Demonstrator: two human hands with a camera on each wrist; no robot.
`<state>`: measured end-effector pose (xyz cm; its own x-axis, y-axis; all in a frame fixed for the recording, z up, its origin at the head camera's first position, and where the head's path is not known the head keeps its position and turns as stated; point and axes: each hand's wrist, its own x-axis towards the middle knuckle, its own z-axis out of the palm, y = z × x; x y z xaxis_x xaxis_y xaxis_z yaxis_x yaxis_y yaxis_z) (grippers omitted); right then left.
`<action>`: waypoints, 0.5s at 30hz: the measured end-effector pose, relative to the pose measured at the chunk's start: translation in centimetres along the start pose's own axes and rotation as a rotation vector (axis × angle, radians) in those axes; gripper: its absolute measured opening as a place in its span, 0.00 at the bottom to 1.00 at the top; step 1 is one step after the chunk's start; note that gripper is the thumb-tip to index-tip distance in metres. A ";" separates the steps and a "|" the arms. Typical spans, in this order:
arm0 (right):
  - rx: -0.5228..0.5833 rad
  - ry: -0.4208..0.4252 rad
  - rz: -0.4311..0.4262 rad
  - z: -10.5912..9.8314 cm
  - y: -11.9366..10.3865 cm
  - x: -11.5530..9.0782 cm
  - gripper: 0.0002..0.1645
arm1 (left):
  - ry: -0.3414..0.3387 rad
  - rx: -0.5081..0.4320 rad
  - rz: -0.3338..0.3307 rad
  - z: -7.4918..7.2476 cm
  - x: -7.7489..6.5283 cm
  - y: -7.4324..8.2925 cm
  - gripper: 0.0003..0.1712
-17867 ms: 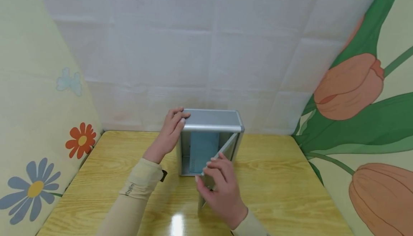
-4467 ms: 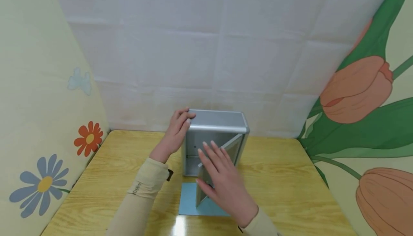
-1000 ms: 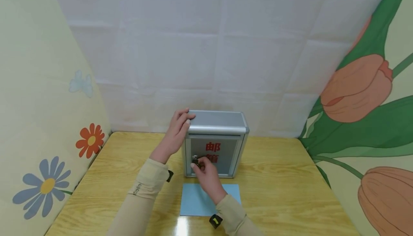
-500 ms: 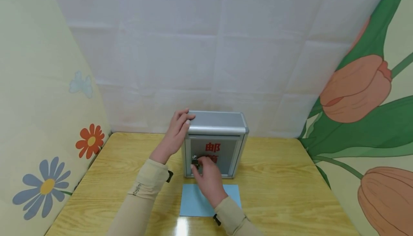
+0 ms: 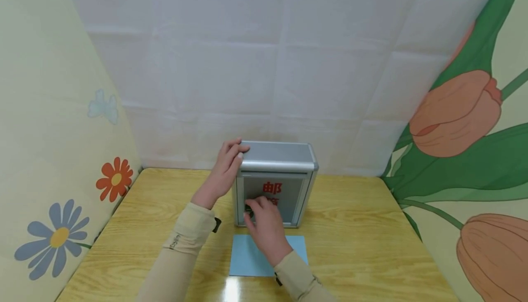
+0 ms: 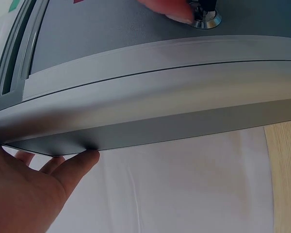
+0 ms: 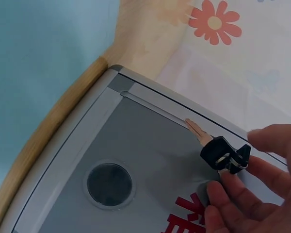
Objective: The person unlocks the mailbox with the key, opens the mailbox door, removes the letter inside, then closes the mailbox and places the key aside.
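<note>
A grey metal mailbox [image 5: 276, 153] with red characters on its door stands upright on the table. My left hand [image 5: 220, 173] rests on its upper left corner, fingers on the top and side. At the door's left edge, my right hand [image 5: 266, 231] pinches a key with a black head, which sits in the round lock [image 6: 212, 22]. A second black-headed key [image 7: 213, 151] hangs on the same ring, its blade sticking out in the right wrist view. The door is closed flush with the frame. A light blue envelope [image 5: 243, 256] lies flat in front of the mailbox, partly under my right forearm.
The wood-grain table [image 5: 350, 238] extends to both sides of the mailbox. Behind it hangs a white creased sheet [image 5: 214, 73]. Panels with painted flowers stand left and right. A round dark disc [image 7: 109, 184] shows on the mailbox front.
The envelope went from inside the mailbox to the table, and the door swung shut. Over the last second my right fingers have shifted and turned slightly at the key; the left hand stays put.
</note>
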<state>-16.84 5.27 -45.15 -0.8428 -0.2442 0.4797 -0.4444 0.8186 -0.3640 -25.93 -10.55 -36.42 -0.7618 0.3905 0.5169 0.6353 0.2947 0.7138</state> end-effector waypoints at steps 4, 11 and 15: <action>-0.034 -0.046 -0.024 -0.3 -0.2 0.1 0.19 | 0.002 0.008 -0.001 0.0 0.0 0.1 0.21; -0.086 -0.084 -0.014 -0.4 -0.5 0.3 0.17 | 0.004 0.020 0.006 0.0 0.0 0.0 0.22; -0.096 -0.079 -0.003 -0.5 -0.6 0.4 0.15 | 0.005 0.025 0.003 0.0 0.1 0.0 0.22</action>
<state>-16.74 4.94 -44.39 -0.8646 -0.2836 0.4148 -0.4189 0.8628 -0.2831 -25.99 -10.58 -36.39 -0.7605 0.3869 0.5214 0.6405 0.3153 0.7002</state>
